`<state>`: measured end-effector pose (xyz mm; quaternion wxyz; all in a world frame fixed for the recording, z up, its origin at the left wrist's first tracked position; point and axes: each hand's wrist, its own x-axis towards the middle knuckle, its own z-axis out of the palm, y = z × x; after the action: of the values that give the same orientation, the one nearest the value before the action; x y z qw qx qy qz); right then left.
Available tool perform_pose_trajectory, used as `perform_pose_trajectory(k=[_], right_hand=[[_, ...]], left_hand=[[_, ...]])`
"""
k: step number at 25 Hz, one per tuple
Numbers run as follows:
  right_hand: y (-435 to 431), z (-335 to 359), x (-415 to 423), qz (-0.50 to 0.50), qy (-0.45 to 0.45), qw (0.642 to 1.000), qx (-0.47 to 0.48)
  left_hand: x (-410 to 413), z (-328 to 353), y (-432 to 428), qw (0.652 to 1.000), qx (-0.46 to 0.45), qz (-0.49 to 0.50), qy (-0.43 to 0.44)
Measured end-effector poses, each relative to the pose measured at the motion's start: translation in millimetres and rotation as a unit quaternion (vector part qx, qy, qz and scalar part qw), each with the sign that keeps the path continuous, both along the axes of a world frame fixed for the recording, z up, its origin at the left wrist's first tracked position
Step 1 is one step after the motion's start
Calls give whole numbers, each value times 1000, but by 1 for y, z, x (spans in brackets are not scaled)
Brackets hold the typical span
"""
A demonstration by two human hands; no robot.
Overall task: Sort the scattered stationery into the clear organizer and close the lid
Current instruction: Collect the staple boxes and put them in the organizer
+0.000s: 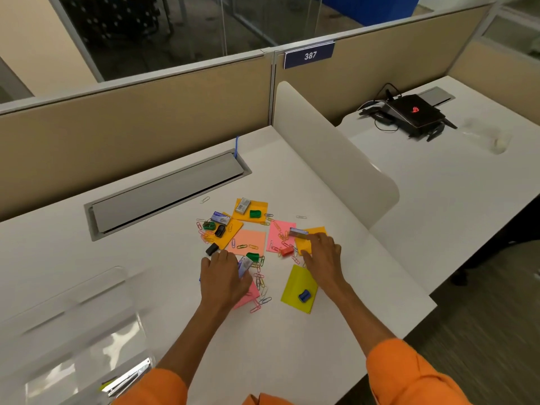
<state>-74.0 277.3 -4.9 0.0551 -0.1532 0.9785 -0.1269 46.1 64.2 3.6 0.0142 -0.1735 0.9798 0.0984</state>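
The clear organizer (73, 331) lies at the near left corner of the table (277, 346), at about 8 o'clock from the left hand (223, 276) and well apart from the scatter. It is too blurred to tell its compartments or how the lid stands. The left hand is curled round one staple box (245, 266), so that hand is the nearer one for a carry to the organizer. At 2 o'clock from it, the right hand (321, 255) lies with fingers stretched and holds nothing that shows. Its fingertips are just beside a second staple box (298, 231), whose long axis runs roughly 9 to 3 o'clock across an orange note (314, 232). I judge that box the right hand's next pick. Counting left to right, there are four staple boxes, the two hands' ones plus two at the far side of the pile (220, 217). There are two small black pieces (220, 230) and four sharpeners: two green, one red (286, 251) and one blue (304, 295). The paper notes number seven, and the loose paper clips (258, 280) are too many to count.
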Motion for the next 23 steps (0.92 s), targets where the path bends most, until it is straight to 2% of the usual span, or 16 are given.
perform_pose_trajectory(k=[5, 10, 13, 18, 21, 23], right_hand=[[-15, 6, -45, 2, -36, 999, -21], [-27, -2, -61, 66, -45, 995, 56], [-35, -2, -68, 65, -26, 995, 70], [-72, 17, -88, 85, -25, 996, -7], [-102, 29, -94, 143, -57, 985, -80], [-121, 32, -100, 181, -64, 978, -78]], left_hand=[[14, 5, -19, 1000, 8, 25, 18], [27, 6, -34, 998, 18, 52, 21], [29, 5, -42, 993, 66, 86, 39], [26, 2, -53, 973, 176, 135, 59], [14, 4, -66, 975, 180, 111, 68], [-1, 7, -80, 980, 165, 89, 64]])
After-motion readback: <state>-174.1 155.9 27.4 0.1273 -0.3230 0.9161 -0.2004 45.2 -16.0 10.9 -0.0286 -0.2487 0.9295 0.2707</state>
